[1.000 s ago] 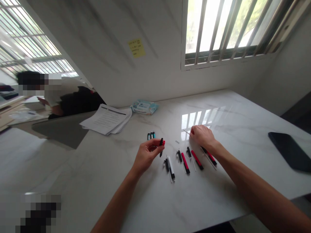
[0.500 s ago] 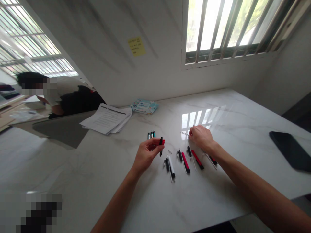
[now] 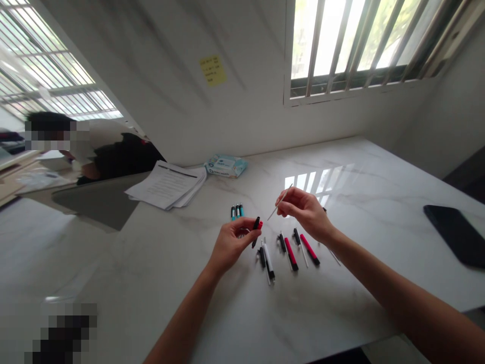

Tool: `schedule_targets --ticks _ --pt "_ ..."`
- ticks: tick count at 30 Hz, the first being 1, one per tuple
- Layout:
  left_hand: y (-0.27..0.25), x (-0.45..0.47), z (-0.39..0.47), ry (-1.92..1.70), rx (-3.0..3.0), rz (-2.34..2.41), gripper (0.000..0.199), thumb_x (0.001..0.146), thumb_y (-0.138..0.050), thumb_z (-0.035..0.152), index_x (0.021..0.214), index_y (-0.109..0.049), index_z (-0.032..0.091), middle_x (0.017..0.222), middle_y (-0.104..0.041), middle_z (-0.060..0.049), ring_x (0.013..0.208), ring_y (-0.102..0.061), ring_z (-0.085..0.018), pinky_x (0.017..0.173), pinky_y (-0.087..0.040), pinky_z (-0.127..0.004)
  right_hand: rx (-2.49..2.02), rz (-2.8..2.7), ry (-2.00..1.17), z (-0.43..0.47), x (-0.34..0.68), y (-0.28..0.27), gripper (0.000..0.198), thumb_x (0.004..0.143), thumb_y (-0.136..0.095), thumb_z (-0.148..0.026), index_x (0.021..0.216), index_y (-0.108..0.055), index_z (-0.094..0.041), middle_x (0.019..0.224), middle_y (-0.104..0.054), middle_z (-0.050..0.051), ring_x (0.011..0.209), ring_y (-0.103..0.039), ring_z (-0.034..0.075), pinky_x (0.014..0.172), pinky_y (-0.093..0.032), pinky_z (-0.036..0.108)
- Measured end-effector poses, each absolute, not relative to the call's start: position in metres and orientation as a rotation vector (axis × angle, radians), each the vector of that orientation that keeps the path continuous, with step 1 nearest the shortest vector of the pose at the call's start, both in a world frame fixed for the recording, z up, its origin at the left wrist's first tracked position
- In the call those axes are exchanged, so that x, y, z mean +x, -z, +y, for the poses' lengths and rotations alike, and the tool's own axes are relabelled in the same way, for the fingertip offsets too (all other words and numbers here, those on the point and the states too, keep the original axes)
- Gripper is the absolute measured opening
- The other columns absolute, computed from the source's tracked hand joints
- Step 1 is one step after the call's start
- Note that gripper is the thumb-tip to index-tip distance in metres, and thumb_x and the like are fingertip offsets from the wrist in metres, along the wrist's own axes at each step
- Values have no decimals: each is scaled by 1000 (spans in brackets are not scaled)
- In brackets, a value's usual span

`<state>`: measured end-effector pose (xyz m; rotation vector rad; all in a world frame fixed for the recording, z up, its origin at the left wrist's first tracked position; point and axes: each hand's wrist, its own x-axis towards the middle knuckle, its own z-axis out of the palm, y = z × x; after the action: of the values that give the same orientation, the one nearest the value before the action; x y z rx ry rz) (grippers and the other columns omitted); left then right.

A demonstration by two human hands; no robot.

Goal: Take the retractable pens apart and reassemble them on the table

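Between the fingers of my left hand (image 3: 231,245) are black and red pen parts (image 3: 256,231), held above the table. My right hand (image 3: 308,212) pinches a thin white pen refill (image 3: 280,201), tilted, its lower tip close to those parts but apart from them. Below the hands lie a white pen barrel (image 3: 268,259) and two red pen barrels, one nearer the middle (image 3: 291,253) and one farther right (image 3: 309,248). Black pen tops (image 3: 296,236) and slim refills lie beside them. My right wrist partly hides another refill (image 3: 335,257).
Several blue-and-black pens (image 3: 237,211) stand in a row behind my left hand. Papers (image 3: 166,184) and a blue wipes pack (image 3: 226,166) lie at the back. A dark phone (image 3: 454,235) rests at right. Another person (image 3: 102,146) sits beyond the partition at left.
My right hand has lifted off the table with the refill and moved left, nearer my left hand. My left hand has shifted slightly right, still holding the pen parts.
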<state>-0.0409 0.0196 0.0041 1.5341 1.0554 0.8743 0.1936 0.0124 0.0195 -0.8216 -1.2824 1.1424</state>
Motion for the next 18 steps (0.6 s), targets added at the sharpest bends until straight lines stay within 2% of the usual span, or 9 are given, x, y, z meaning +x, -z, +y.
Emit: schedule_targets --ticks 12,18 --pt "-11 -35 15 -811 1635 1025 25 80 -82 35 97 -81 17 91 -77 -8 83 -69 -19 79 -55 -29 -764 -1307 -1231 4 182 -20 22 84 -79 -37 90 -66 -20 90 -70 3 83 -66 14 81 -58 31" --pt "-10 -35 15 -815 1589 1005 27 79 -84 36 99 -82 17 94 -78 -9 84 -70 -20 79 -55 -29 -778 -1331 -1239 2 182 -19 19 84 -80 -34 89 -68 -20 92 -71 3 81 -67 14 80 -58 31"
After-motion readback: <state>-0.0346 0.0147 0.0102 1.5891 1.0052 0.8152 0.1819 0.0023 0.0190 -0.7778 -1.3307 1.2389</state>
